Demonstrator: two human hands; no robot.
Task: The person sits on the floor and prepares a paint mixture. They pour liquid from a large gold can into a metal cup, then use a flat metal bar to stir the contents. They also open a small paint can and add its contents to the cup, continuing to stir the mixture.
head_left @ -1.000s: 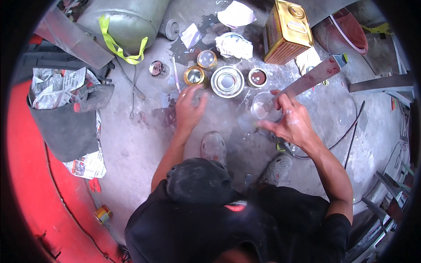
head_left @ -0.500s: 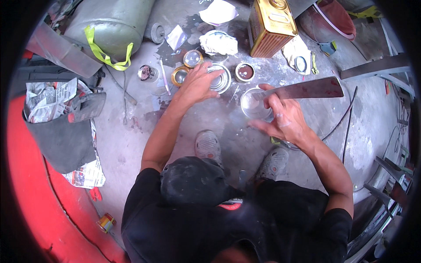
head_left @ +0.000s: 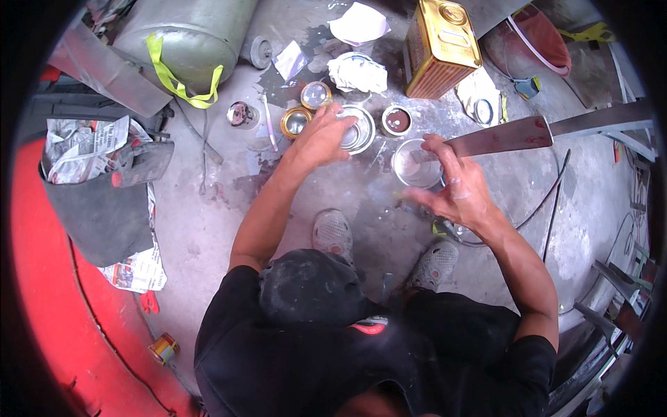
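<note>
In the head view, the left hand point(head_left: 318, 139) reaches in just above the middle of the frame, its fingers spread and slightly bent over a round silver metal tin point(head_left: 367, 136); whether they grip it, I cannot tell. Right of centre, the right hand point(head_left: 464, 182) has its fingers closed on a long flat metal blade point(head_left: 507, 137) with dark red stains, its thumb held away to the left. The wide end of the blade points to the right, while its other end lies over a clear round container point(head_left: 405, 172) near the centre. Between this container and the silver tin, a little higher, stands a small round tin of dark brown liquid point(head_left: 397, 121). Left of the silver tin are two gold-rimmed round containers point(head_left: 296, 124), and farther left a thin pale stick point(head_left: 269, 125) lies beside a small stained cup point(head_left: 242, 115). A tall golden rectangular can point(head_left: 445, 52) stands at the upper right of centre, with crumpled white material point(head_left: 358, 73) to its left, all on the grey floor point(head_left: 208, 243).
</note>
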